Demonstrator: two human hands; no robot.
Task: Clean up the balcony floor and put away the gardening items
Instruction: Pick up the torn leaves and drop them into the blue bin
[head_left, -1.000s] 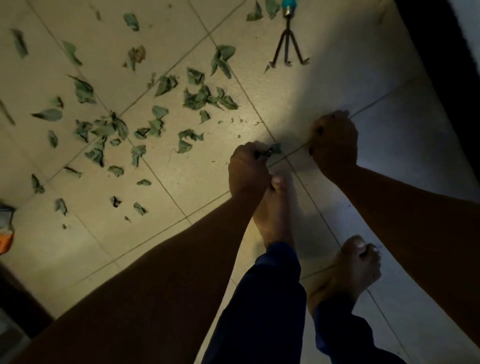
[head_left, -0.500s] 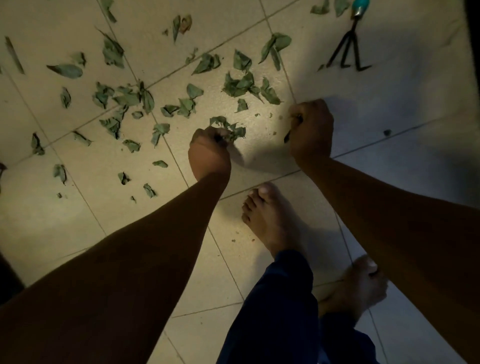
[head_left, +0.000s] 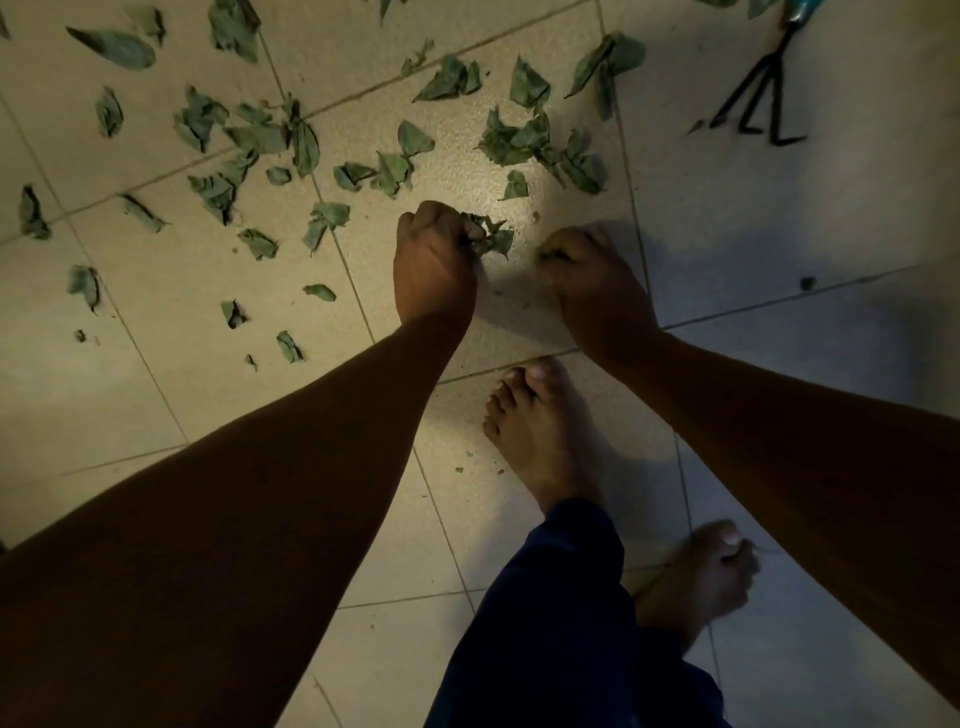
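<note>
Leaves (head_left: 491, 236) bunched between left and right hands.

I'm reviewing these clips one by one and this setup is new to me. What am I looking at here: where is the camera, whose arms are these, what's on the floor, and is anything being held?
There is no robot here. A person wears a camera on the head, so the single view looks down past their own arms and bare feet onto a tiled floor. The left hand is curled round a bunch of leaves. The right hand is also curled, low over the floor, with a bit of green at its fingertips; what it holds is too hidden to say more. Many loose leaves lie scattered over the tiles ahead and to the left. A small hand rake with dark prongs lies untouched at the upper right.
</note>
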